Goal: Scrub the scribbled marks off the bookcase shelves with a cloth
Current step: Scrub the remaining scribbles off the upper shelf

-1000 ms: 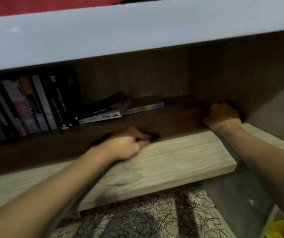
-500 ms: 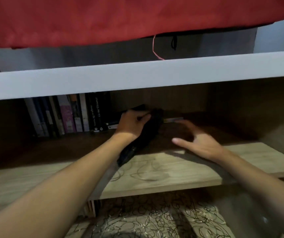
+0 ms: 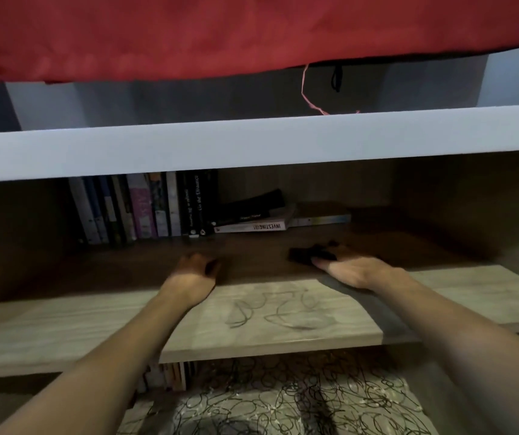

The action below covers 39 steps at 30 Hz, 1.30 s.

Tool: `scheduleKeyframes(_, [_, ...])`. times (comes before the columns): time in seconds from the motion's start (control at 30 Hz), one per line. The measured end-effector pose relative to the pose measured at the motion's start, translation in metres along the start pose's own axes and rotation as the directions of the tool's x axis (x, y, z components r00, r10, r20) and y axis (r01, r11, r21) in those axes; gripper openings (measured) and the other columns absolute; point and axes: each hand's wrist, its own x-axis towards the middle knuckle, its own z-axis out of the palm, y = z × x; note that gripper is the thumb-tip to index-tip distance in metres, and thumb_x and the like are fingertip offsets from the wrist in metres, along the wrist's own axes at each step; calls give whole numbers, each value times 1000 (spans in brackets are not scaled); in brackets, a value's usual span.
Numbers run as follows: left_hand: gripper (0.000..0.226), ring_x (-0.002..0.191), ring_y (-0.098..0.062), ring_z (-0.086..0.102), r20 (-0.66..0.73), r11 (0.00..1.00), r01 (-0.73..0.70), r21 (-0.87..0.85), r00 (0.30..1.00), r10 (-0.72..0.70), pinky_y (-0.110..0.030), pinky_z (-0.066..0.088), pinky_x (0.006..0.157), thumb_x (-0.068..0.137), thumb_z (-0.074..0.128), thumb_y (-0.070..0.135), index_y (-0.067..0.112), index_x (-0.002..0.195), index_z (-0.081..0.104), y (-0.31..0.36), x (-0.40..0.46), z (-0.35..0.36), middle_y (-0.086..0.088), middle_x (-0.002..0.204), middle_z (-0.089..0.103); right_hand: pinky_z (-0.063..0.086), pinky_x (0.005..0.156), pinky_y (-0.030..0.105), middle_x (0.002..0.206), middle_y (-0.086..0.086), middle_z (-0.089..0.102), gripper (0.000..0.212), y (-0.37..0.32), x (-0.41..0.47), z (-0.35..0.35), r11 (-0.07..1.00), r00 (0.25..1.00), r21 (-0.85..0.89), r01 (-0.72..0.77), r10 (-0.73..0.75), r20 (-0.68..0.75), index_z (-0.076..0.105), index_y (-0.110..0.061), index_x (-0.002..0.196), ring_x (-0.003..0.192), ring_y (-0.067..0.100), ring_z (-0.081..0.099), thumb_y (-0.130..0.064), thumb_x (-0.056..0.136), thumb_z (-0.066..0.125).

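Head view looks down two bare forearms that reach into a bookcase, with the middle shelf (image 3: pixel 283 324) as the landmark. Below that shelf, nearest the viewer, a lower shelf (image 3: pixel 283 403) is thick with black scribbles, and a few book spines (image 3: pixel 173 375) stand under the middle shelf's front edge. On the lit front part of the middle shelf, between the two wrists, fainter scribbled marks (image 3: pixel 270 312) loop across the pale wood.

Further in, where the shelf falls into shadow, the left hand (image 3: pixel 193 274) rests knuckles-up with its fingers curled under; nothing shows in its grip. To its right, the right hand (image 3: pixel 350 271) lies low on the shelf with fingers stretched forward, touching a dark cloth (image 3: pixel 310 255); whether the fingers pinch it or only press it I cannot tell, as the spot is dim and blurred.

At the back of the shelf, upright books (image 3: pixel 145 208) stand at the left; one black spine seems to read "Go the Distance". Beside them lie flat books (image 3: pixel 261 218), one white spine marked "INVESTING 101" upside down. Above the shelf runs a white board (image 3: pixel 251 142), and over that hangs red fabric (image 3: pixel 220 32).
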Motion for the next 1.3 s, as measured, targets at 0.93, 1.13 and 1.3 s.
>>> scheduleKeyframes(0.93, [32,106,-25,62,-269,876,57,-479,940,-209,-20,42,92,87,50,-3,10,108,71,-21,-10,-6,-10,112,69,35,107,35,140,-13,49,37,-73,-10,66,840,832,-115,530,-541,-123,54,-39,130,132,14,42,-46,101,32])
scheduleKeyframes(1.13, [30,107,-24,62,-263,880,66,-470,941,-211,-21,42,92,88,54,0,12,111,70,-20,-11,-6,-8,114,68,37,106,34,142,-13,48,38,-64,-3,55,854,848,-52,517,-520,-101,53,-39,132,131,13,43,-46,101,33])
scheduleKeyframes(1.3, [26,107,-27,62,-239,915,92,-392,951,-198,-27,45,91,92,57,12,13,116,68,-13,-8,-9,-10,117,67,19,114,36,145,-24,40,38,-91,-42,100,671,666,-104,734,-741,-81,48,-44,134,137,3,30,-51,99,34])
